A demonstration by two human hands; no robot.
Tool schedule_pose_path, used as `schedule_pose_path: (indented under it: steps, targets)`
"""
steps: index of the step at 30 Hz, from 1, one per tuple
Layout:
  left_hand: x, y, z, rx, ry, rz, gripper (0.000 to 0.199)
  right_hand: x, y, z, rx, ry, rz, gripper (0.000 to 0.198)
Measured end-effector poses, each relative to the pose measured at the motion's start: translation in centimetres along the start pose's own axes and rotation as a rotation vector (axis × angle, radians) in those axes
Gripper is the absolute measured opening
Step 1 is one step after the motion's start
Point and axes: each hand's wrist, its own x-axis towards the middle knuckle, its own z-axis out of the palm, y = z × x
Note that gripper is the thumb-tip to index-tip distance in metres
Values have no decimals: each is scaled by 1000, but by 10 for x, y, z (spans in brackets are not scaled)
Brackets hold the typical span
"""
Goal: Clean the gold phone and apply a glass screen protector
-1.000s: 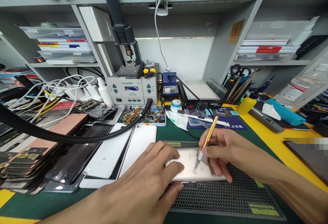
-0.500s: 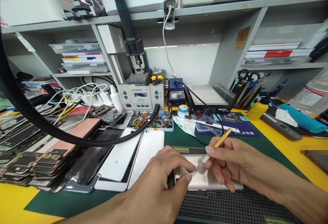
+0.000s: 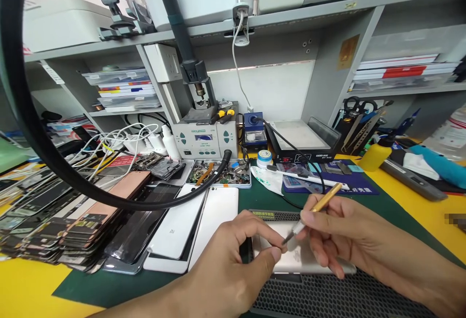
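My right hand (image 3: 338, 225) grips a craft knife (image 3: 326, 198) with a gold handle and a grey collar. Its dark, pointed tip slants down to the left and meets the fingertips of my left hand (image 3: 236, 255). Thumb and forefinger of that left hand are pinched together; anything between them is too small to make out. Below both hands a pale gold phone (image 3: 304, 262) lies back side up, partly covered by my fingers. It rests on a black honeycomb-textured mat (image 3: 309, 291).
White phones (image 3: 218, 211) and stacked phone parts (image 3: 87, 216) lie to the left. Behind stand a hot-air station (image 3: 204, 141), a tray of small parts (image 3: 236, 175) and a blue soldering stand (image 3: 255, 128). A thick black hose (image 3: 91, 192) arcs across the left side.
The camera view has shifted slightly, so the scene sits further right. The knife's tip has come to my left fingertips and now shows sharply. Both hands keep their grips.
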Motion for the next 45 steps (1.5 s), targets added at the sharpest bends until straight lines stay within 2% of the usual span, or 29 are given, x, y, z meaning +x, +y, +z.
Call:
schedule_pose_path:
  steps: [6, 12, 18, 25, 33, 38, 45]
  targets:
    - [0, -2, 2, -64, 17, -31, 15, 0, -1, 1, 52, -20, 9, 21]
    - [1, 2, 1, -60, 20, -98, 20, -2, 0, -1, 73, 19, 26, 17]
    - [1, 6, 0, -54, 1, -91, 21, -1, 1, -2, 88, -13, 22, 17]
    - [0, 2, 1, -56, 3, -87, 22, -2, 0, -1, 107, 24, 32, 15]
    - [3, 2, 8, -166, 63, 57, 13, 1, -4, 10, 330, 30, 108, 20]
    - [5, 1, 11, -251, 77, 162, 8, 6, 2, 16, 434, 12, 132, 12]
    - [5, -3, 12, -297, 93, 177, 11, 7, 6, 20, 531, 9, 160, 8]
